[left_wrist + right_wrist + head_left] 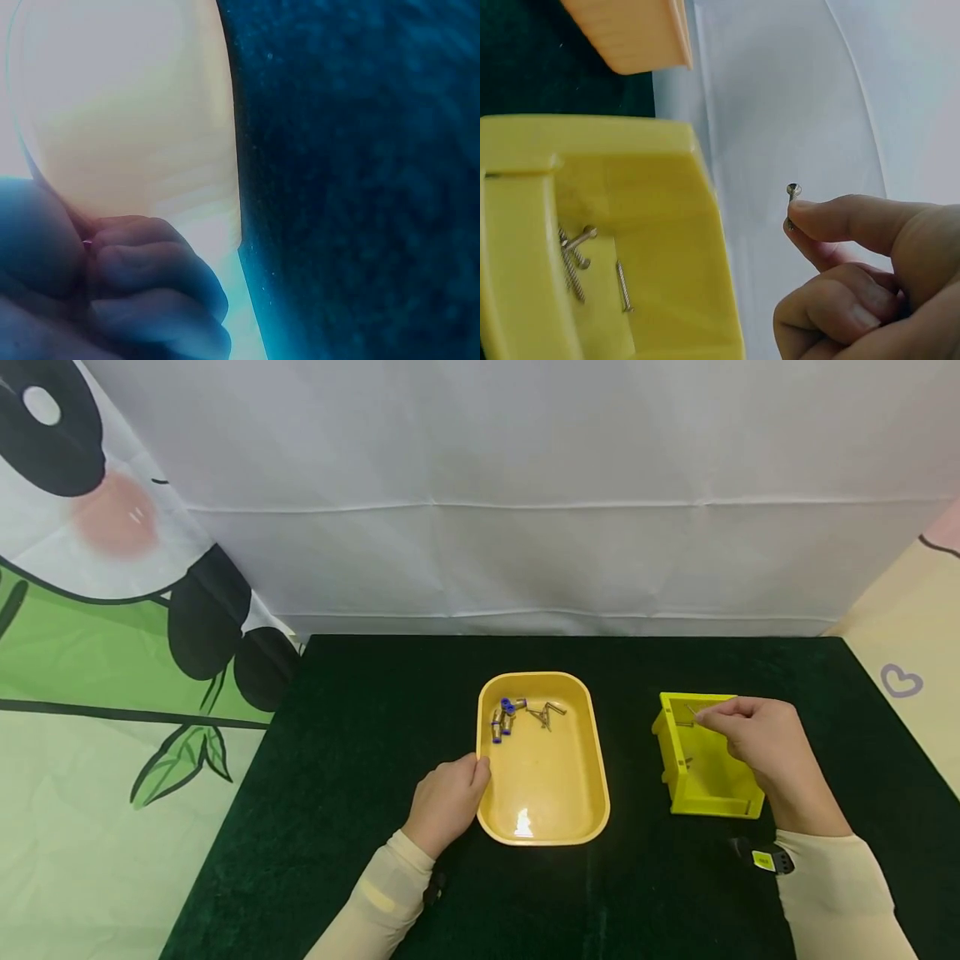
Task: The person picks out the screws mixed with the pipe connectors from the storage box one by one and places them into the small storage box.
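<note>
My left hand (450, 797) grips the left rim of a yellow-orange tray (543, 793), thumb at the edge and fingers curled beneath, as the left wrist view shows. Inside the tray's far part lie blue-ended metal fittings (507, 718) and, beside them, a small pile of screws (546, 716). Above the yellow bin (716, 806), my right hand (765, 747) pinches one screw (793, 195) between thumb and forefinger, its head upward. Several loose screws (574, 259) rest on the bin's floor.
Dark green cloth (360, 718) covers the table, with the bin to the right of the tray. Behind the far edge hangs a white sheet (525, 560). A printed cartoon sheet (112, 652) is at the left.
</note>
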{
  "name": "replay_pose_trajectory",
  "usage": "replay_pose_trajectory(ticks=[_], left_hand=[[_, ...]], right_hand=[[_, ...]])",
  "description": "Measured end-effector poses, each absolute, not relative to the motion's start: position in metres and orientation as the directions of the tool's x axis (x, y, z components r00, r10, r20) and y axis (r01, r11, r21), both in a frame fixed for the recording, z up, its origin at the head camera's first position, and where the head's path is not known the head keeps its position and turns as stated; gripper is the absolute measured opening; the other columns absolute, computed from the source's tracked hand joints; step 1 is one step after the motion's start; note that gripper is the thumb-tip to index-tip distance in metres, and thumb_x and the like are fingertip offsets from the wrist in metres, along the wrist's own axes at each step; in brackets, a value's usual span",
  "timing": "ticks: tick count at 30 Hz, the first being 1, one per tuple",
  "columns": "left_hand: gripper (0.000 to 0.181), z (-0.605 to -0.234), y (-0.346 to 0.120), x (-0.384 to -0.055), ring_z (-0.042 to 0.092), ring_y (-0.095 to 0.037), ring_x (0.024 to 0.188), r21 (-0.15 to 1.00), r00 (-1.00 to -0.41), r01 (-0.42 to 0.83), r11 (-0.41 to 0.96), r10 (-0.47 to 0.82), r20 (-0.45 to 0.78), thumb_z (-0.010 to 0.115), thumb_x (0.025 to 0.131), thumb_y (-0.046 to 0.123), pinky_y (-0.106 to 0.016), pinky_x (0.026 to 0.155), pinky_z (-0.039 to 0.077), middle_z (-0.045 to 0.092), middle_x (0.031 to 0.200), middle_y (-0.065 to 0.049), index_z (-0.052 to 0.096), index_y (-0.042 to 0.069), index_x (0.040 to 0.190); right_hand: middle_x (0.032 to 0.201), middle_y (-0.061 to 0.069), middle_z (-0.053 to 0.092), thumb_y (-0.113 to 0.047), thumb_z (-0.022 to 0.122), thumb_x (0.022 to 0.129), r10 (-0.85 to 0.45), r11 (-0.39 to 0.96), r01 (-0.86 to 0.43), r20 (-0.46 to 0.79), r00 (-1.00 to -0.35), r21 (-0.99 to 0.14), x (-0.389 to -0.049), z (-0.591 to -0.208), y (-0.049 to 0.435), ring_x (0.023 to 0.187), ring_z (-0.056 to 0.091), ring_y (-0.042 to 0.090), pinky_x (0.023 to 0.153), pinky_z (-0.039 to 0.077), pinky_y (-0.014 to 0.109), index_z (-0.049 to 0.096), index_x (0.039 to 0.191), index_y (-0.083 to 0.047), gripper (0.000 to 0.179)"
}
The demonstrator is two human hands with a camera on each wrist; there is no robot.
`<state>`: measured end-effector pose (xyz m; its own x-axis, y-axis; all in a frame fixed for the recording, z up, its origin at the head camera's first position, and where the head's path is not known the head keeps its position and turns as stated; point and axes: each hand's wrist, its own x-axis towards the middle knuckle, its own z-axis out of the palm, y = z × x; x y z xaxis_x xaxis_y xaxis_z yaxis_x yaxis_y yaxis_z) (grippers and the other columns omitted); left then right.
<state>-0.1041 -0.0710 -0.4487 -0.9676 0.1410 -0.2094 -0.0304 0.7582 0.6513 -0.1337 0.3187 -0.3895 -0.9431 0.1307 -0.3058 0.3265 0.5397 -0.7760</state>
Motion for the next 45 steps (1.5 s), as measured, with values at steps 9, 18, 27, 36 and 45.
replay_pose_trajectory(ticks=[9,18,27,36,45], left_hand=[[0.034,-0.449,-0.072,-0.104,0.056,-0.018,0.051,0.658,-0.966,-0.036,0.752,0.142,-0.216,0.036,0.107,0.036,-0.031,0.049,0.045,0.057,0.065,0.000,0.062,0.014,0.100],[0.035,-0.449,-0.071,-0.104,0.056,-0.018,0.051,0.652,-0.966,-0.039,0.757,0.139,-0.220,0.036,0.107,0.036,-0.031,0.048,0.045,0.057,0.065,0.000,0.062,0.014,0.101],[0.035,-0.449,-0.071,-0.104,0.056,-0.018,0.051,0.649,-0.966,-0.034,0.760,0.142,-0.217,0.036,0.107,0.036,-0.031,0.048,0.045,0.057,0.065,0.000,0.062,0.014,0.100],[0.034,-0.450,-0.071,-0.105,0.056,-0.018,0.050,0.641,-0.968,-0.024,0.768,0.142,-0.207,0.037,0.107,0.036,-0.031,0.048,0.044,0.056,0.064,0.000,0.062,0.014,0.100],[0.034,-0.454,-0.069,-0.107,0.056,-0.018,0.051,0.640,-0.969,-0.024,0.768,0.139,-0.203,0.037,0.107,0.035,-0.031,0.049,0.045,0.057,0.065,0.000,0.062,0.014,0.103]], right_hand=[[0.106,0.014,0.050,-0.050,0.061,0.095,0.136,0.495,0.363,-0.342,-0.930,-0.789,-0.127,-0.397,0.325,0.065,0.051,0.026,0.066,0.042,0.036,0.060,0.122,0.001,0.058],[0.117,0.016,0.047,-0.048,0.059,0.097,0.124,0.460,0.381,-0.367,-0.922,-0.802,-0.123,-0.403,0.325,0.072,0.052,0.026,0.070,0.045,0.036,0.057,0.121,0.000,0.054],[0.118,0.016,0.049,-0.049,0.059,0.096,0.116,0.459,0.363,-0.350,-0.930,-0.811,-0.123,-0.407,0.323,0.080,0.053,0.029,0.071,0.047,0.037,0.058,0.121,0.001,0.056],[0.063,-0.003,0.045,-0.050,0.062,0.095,0.130,0.424,0.311,-0.282,-0.950,-0.851,-0.130,-0.401,0.298,0.064,0.050,0.027,0.072,0.036,0.040,0.062,0.115,-0.001,0.053],[0.066,0.002,0.048,-0.043,0.068,0.092,0.102,0.409,0.183,-0.154,-0.983,-0.894,-0.141,-0.403,0.253,0.055,0.049,0.028,0.054,0.041,0.027,0.070,0.107,-0.006,0.040]])
